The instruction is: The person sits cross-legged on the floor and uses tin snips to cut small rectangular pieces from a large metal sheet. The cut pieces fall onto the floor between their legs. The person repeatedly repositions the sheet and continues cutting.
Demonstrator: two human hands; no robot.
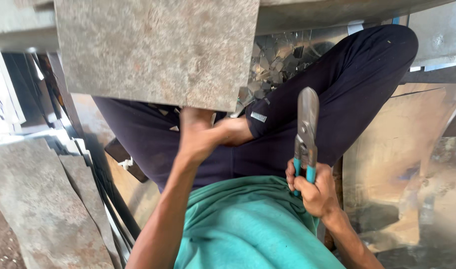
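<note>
My left hand (198, 134) grips the lower edge of a flat grey metal sheet (156, 50), which is held up in front of me and hides my fingertips. My right hand (315, 189) is closed around the teal handles of metal tin snips (306, 132). The snips point upward with their jaws shut and touch nothing. I sit cross-legged in dark trousers (347, 89) and a green shirt (253, 224).
Several small metal offcuts (273, 62) lie in a heap beyond my knees. Stacked grey metal sheets (44, 204) lean at the left. More sheet metal (412, 164) lies on the floor at the right, and another sheet (437, 35) stands at the top right.
</note>
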